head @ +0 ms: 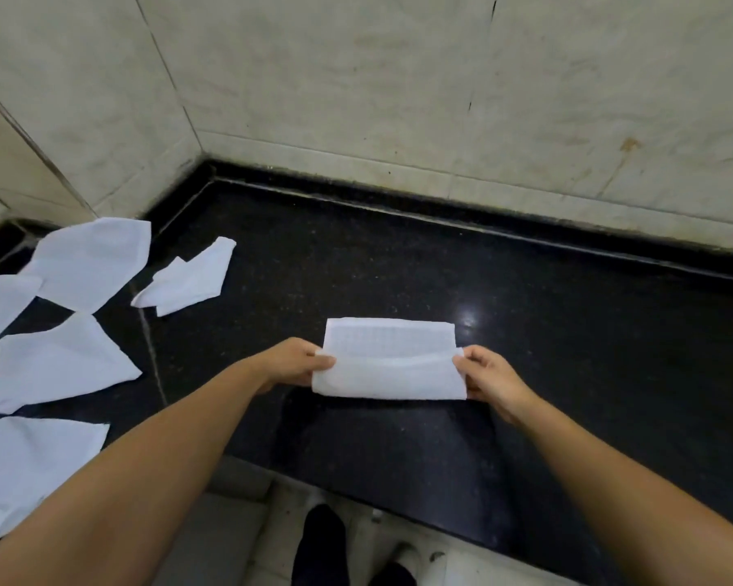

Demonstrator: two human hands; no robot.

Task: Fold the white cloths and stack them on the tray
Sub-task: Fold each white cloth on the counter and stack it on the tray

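I am standing at a black polished stone counter [525,353] that is filling the middle and right of the frame. It is speckled, and a bright spot of light [468,317] is reflecting on it right of centre. Pale marble-like wall tiles [356,78] are covering the upper half, meeting in a corner at upper left, with some brown stains at upper right. At the bottom edge, a light tiled floor [238,543] is showing.
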